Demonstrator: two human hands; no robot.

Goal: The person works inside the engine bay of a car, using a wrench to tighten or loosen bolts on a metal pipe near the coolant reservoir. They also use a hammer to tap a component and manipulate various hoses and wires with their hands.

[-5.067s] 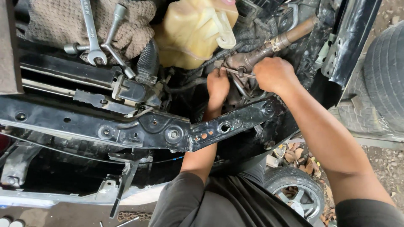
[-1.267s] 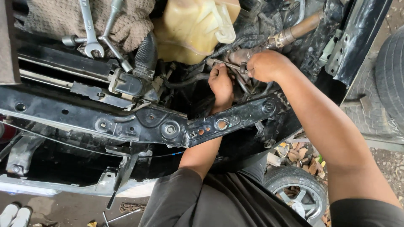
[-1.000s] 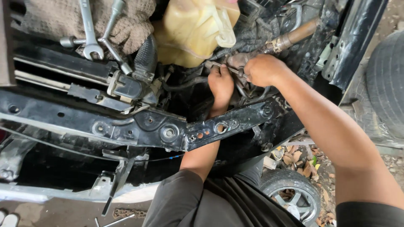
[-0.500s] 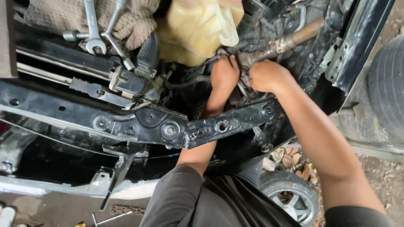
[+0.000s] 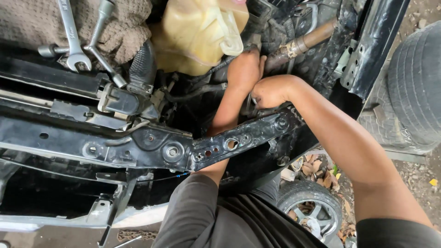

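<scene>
Deep among grimy engine parts, the left hand point(image 5: 243, 69) lies knuckles-up, fingers curled against a rusty ribbed metal pipe point(image 5: 301, 43) that runs off toward 2 o'clock; whether they grip it I cannot tell. Just beside it at 4 o'clock, the right hand point(image 5: 271, 91) is clenched, its hold hidden. Glossy yellowed plastic reservoir point(image 5: 200, 30) bulges at 10 o'clock; below, a drilled black steel crossmember point(image 5: 183, 151).
</scene>
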